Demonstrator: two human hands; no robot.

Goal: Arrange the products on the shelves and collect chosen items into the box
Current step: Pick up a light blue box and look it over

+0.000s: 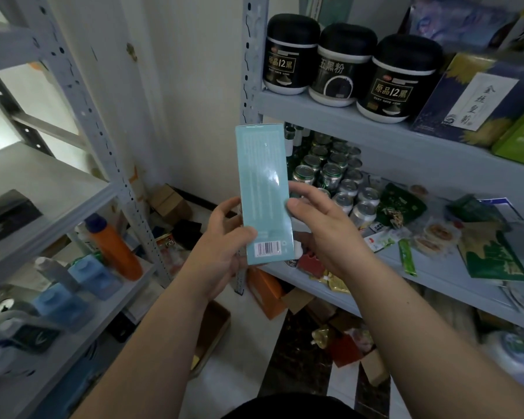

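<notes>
Pinched low down by the left hand [221, 252]: thumb laid across the front face beside the barcode [267, 247], other fingers curled round behind and mostly hidden. Steadied higher up by the right hand [327, 228]: thumb tip pressed on the right edge, index finger reaching behind, the rest loosely bent and not clearly touching. Between the two, upright in mid-air and resting on nothing, a tall slim pale-teal cardboard carton [262, 182] wrapped in glossy clear film, just in front of the grey metal shelving [345, 113].

Probably light and stiff, judging by such easy holds. Likely slick under that film, so better gripped across the narrow edges near the middle than by the flat faces. Corners liable to dent if squeezed hard.

Just behind, on the middle shelf, packed silver-and-green drink cans [339, 179]; farther right, loose green foil packets [401, 204]. Above, three black-lidded round jars [339, 65] with white bands, then a navy-and-gold gift box [472, 98]. Down on the floor beside the left forearm, an open brown cardboard box [217, 325], possibly the collecting box, though hard to say. On the left rack, an orange plastic bottle [115, 249] beside pale blue containers [94, 275].
</notes>
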